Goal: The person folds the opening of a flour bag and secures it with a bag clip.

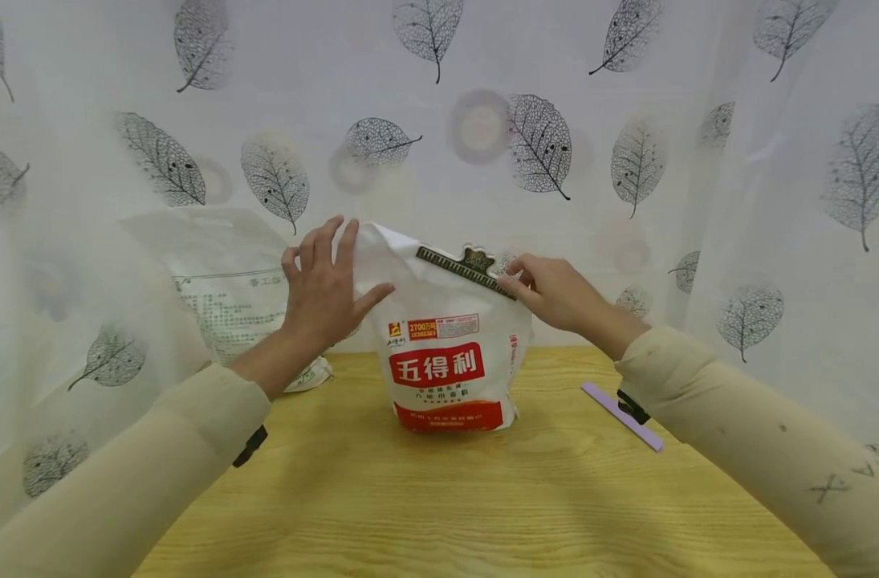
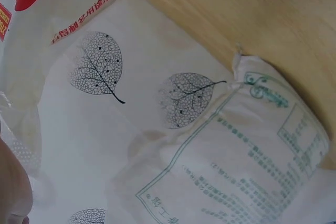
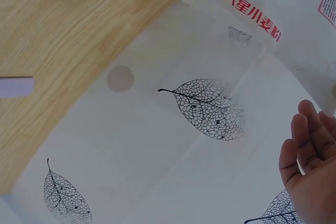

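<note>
A white flour bag with red labels stands upright on the table. Across the right part of its top lies a dark bag clip with a bear-shaped ornament, slanting down to the right. The thumb and index finger of my right hand pinch the clip's right end. My left hand touches the bag's upper left corner, fingers spread and thumb across the front. Only a sliver of the left hand appears in the left wrist view. In the right wrist view, the right hand is partly cut off.
Behind my left arm leans another white bag with green print. A purple strip lies on the wooden table at the right. A pale curtain with leaf prints hangs behind the bags.
</note>
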The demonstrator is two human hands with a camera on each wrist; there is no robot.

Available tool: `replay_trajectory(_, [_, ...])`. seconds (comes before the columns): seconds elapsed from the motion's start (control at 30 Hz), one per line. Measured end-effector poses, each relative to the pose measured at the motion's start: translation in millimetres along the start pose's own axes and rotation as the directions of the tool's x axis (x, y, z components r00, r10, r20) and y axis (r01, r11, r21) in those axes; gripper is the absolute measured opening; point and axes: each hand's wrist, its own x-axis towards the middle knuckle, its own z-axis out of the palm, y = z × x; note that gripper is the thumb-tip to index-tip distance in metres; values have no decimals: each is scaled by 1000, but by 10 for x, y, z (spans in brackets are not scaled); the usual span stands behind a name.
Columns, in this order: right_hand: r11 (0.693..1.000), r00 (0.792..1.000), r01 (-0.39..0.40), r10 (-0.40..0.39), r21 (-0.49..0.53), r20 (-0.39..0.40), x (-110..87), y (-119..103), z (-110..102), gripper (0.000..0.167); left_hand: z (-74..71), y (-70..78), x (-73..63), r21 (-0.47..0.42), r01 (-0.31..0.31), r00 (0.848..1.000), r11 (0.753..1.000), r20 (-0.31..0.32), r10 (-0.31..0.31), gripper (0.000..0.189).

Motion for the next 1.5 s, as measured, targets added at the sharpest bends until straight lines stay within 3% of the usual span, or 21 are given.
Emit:
replay_trajectory(0.2, [1000, 1000, -6, 6, -6, 4, -94, 116, 89, 47, 109, -83, -136, -65, 56, 998, 996, -26, -58, 103])
replay_trajectory(0.37, [1000, 1000, 8, -8, -17, -4, -172, 201, 184, 40, 181, -81, -241, -127, 80, 994, 989, -66, -88, 100])
replay_trajectory(0.77, [996, 1000, -18, 17, 90, 18, -358, 348, 487, 37, 440, -20, -594, -276, 111, 982, 955, -116, -148, 108])
replay_trajectory(1.1, [983, 999, -46, 45, 178, 11, -489, 420, 851, 41, 705, 68, -870, -339, 202, 974, 919, -26, -224, 106])
replay_trajectory(1.3, [971, 997, -77, 77, 226, 11, -545, 411, 1066, 42, 832, 114, -998, -346, 192, 979, 918, 8, -202, 103])
replay_trajectory(1.5, [970, 990, -128, 138, 206, -34, -590, 393, 1238, 43, 946, 168, -1134, -349, 194, 979, 917, 122, -161, 100])
